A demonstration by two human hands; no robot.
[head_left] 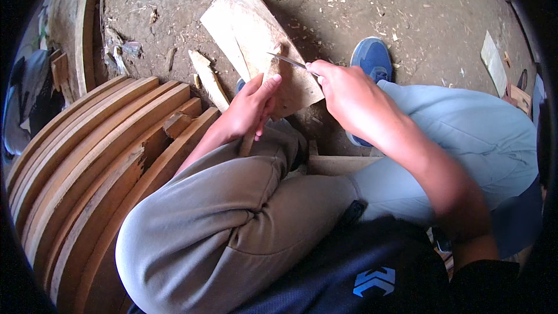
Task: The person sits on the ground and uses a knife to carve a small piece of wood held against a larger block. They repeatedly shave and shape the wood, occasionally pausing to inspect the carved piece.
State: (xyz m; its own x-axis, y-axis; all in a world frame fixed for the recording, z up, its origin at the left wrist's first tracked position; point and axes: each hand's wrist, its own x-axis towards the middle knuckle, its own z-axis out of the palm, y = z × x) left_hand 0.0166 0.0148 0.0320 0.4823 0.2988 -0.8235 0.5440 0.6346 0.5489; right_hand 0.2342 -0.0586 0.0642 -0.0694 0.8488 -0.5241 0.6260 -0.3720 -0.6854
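My left hand (249, 109) is closed around a narrow piece of wood (247, 145), whose lower end shows below the fingers, close to my leg. Its upper part lies over a broad pale wooden block (241, 17), and their colours blend there. In my right hand (346, 90) is a knife (289, 60), gripped with the fingers wrapped round its handle. The thin blade points left across the block, its tip close to the top end of the narrow piece. Whether the blade touches the wood I cannot tell. Most of the handle is hidden by my fingers.
Several curved planks (96, 157) are stacked at the left. A split wood offcut (208, 78) lies beside the block. Chips litter the dirt floor (325, 0). My blue shoe (372, 58) is right of the block, and a pale flat scrap (494, 63) lies at far right.
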